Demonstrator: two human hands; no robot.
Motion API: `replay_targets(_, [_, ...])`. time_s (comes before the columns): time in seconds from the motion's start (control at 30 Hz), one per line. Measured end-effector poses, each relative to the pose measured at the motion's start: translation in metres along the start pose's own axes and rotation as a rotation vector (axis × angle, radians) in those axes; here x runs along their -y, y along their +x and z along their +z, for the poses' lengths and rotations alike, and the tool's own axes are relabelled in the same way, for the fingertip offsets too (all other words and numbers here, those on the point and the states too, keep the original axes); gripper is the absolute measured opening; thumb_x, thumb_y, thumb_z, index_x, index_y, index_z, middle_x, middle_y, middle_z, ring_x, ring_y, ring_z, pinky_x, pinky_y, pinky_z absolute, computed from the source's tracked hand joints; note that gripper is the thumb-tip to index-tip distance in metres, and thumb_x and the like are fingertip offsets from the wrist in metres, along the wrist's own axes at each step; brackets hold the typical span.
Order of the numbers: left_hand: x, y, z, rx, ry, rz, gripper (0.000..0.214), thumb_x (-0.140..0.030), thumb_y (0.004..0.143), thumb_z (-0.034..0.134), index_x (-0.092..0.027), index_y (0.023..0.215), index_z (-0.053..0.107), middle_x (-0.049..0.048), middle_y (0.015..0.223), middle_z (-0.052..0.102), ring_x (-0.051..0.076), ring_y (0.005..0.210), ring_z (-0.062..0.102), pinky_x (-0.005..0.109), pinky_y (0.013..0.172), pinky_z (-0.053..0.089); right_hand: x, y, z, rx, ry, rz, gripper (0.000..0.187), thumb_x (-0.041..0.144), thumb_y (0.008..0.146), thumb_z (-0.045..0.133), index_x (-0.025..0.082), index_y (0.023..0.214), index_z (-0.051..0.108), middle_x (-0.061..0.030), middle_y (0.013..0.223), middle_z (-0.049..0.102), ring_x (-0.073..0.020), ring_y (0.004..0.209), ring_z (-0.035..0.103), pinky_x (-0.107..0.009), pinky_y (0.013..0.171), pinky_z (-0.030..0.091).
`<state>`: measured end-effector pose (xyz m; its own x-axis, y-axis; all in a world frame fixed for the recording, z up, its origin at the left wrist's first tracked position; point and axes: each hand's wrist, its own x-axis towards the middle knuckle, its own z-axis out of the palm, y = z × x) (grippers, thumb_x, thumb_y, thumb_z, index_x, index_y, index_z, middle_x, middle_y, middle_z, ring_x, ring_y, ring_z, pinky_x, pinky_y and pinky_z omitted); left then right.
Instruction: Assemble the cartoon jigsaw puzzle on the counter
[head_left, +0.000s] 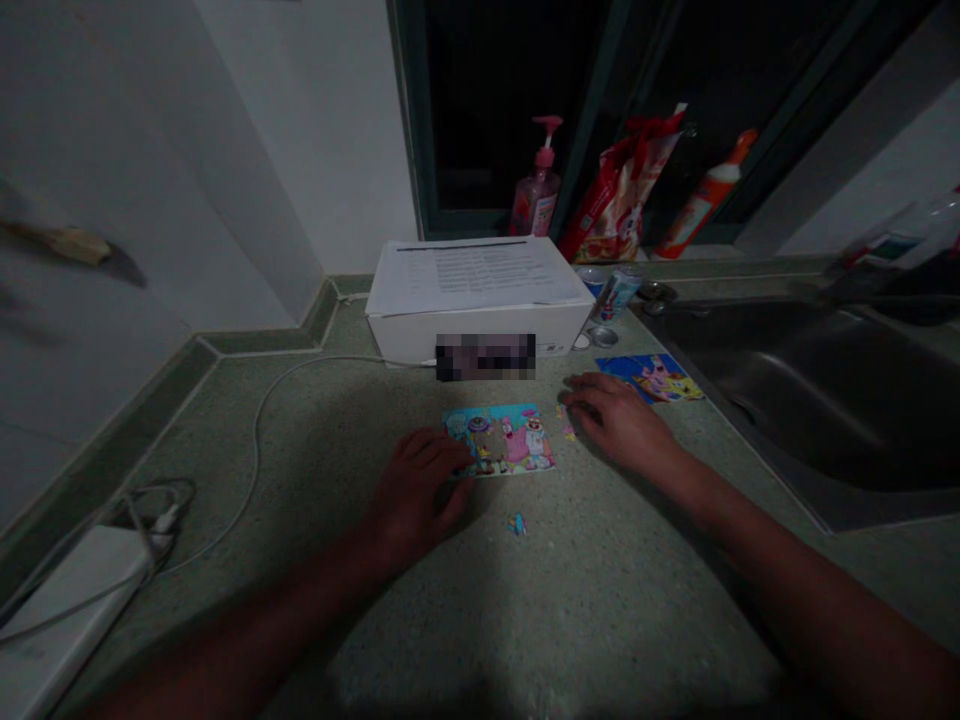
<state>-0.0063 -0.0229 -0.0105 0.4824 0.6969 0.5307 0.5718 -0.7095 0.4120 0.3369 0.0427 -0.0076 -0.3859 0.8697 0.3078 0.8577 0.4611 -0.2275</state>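
Note:
A colourful cartoon jigsaw puzzle [514, 440] lies flat on the counter in front of me. My left hand [424, 485] rests over its left edge, fingers stretched out and thumb apart. Just beyond the puzzle's right edge are a few small loose puzzle pieces [568, 432]. My right hand [626, 420] hovers at or touches these pieces, its fingers loosely bent and the thumb separate; nothing shows in its grip. Nearer to me, another small cluster of pieces [517, 523] lies on the counter. A blue cartoon picture card [660, 378] lies partly behind my right hand.
A white box [480, 285] with a printed sheet on top stands at the back, a blurred-out device against its front. A cable [256, 430] runs left to a white power strip [90, 600]. The sink [825, 400] is right. A pump bottle [536, 190] and red bag [626, 190] stand behind.

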Motion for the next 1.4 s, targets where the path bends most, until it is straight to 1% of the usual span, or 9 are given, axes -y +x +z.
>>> replay_targets(0.13, [0.001,0.0,0.001,-0.011,-0.009,-0.001,0.018,-0.019,0.094,0.067,-0.022,0.112,0.066,0.0067,0.109,0.077,0.027,0.105,0.068,0.051,0.099,0.053,0.004,-0.001,-0.001,0.026,-0.004,0.006,0.027,0.031,0.099,0.063,0.018,0.116,0.079,-0.018,0.133,0.07,-0.0372,0.125,0.065,-0.057,0.107,0.054])
replay_targets(0.3, [0.002,-0.001,0.001,-0.013,-0.004,0.017,0.019,-0.019,0.096,0.065,-0.023,0.115,0.066,0.0069,0.11,0.077,0.026,0.105,0.068,0.052,0.1,0.053,0.003,-0.001,0.002,0.035,-0.003,-0.008,0.03,0.036,0.1,0.062,0.019,0.118,0.078,-0.0186,0.134,0.069,-0.0368,0.126,0.065,-0.057,0.108,0.054])
replay_targets(0.5, [0.001,0.0,0.001,-0.012,0.004,0.016,0.018,-0.019,0.095,0.066,-0.022,0.113,0.066,0.0074,0.11,0.078,0.027,0.105,0.068,0.052,0.099,0.054,-0.001,0.001,0.007,0.008,0.006,-0.016,0.026,0.034,0.099,0.063,0.02,0.114,0.078,-0.0176,0.13,0.071,-0.036,0.123,0.067,-0.057,0.106,0.056])
replay_targets(0.73, [0.001,-0.001,0.001,-0.001,-0.009,-0.003,0.019,-0.02,0.096,0.066,-0.023,0.114,0.066,0.0071,0.111,0.077,0.027,0.106,0.068,0.051,0.1,0.053,-0.005,0.002,0.009,0.021,0.043,0.011,0.024,0.033,0.099,0.064,0.016,0.11,0.078,-0.0205,0.133,0.069,-0.0365,0.125,0.066,-0.055,0.108,0.054])
replay_targets(0.93, [0.001,0.0,0.001,0.005,-0.005,0.007,0.019,-0.019,0.095,0.066,-0.022,0.113,0.067,0.0081,0.11,0.077,0.027,0.105,0.068,0.052,0.1,0.053,-0.009,0.001,0.008,0.023,0.02,-0.003,0.023,0.034,0.101,0.062,0.019,0.107,0.078,-0.0181,0.132,0.07,-0.0351,0.127,0.065,-0.054,0.109,0.054])
replay_targets(1.03, [0.0,0.0,0.0,0.006,-0.004,-0.002,0.018,-0.019,0.095,0.065,-0.023,0.113,0.067,0.008,0.11,0.077,0.027,0.106,0.068,0.052,0.1,0.053,-0.009,0.001,0.006,0.028,-0.001,-0.016,0.024,0.034,0.102,0.06,0.019,0.105,0.079,-0.018,0.132,0.07,-0.0354,0.128,0.064,-0.054,0.109,0.053])
replay_targets(1.23, [0.0,0.0,0.0,0.003,-0.014,-0.002,0.019,-0.019,0.095,0.066,-0.023,0.113,0.067,0.0072,0.11,0.078,0.027,0.105,0.069,0.052,0.099,0.054,-0.005,0.005,0.005,0.027,-0.015,-0.014,0.02,0.031,0.098,0.062,0.018,0.101,0.077,-0.02,0.132,0.069,-0.0365,0.126,0.065,-0.056,0.108,0.053])
replay_targets(1.33, [0.001,-0.001,0.001,0.005,-0.01,-0.006,0.021,-0.02,0.095,0.065,-0.024,0.115,0.067,0.0071,0.111,0.078,0.027,0.107,0.069,0.054,0.101,0.054,-0.003,0.006,0.004,0.028,-0.019,-0.013,0.018,0.029,0.096,0.063,0.018,0.099,0.076,-0.0207,0.133,0.069,-0.0372,0.125,0.065,-0.056,0.106,0.054])
replay_targets(1.4, [0.001,-0.001,0.001,0.013,-0.009,-0.011,0.02,-0.021,0.096,0.065,-0.024,0.115,0.067,0.007,0.111,0.078,0.027,0.107,0.069,0.054,0.101,0.054,-0.002,0.006,0.003,0.023,-0.018,-0.011,0.018,0.029,0.094,0.064,0.018,0.101,0.076,-0.0205,0.134,0.068,-0.0377,0.125,0.065,-0.057,0.106,0.055])
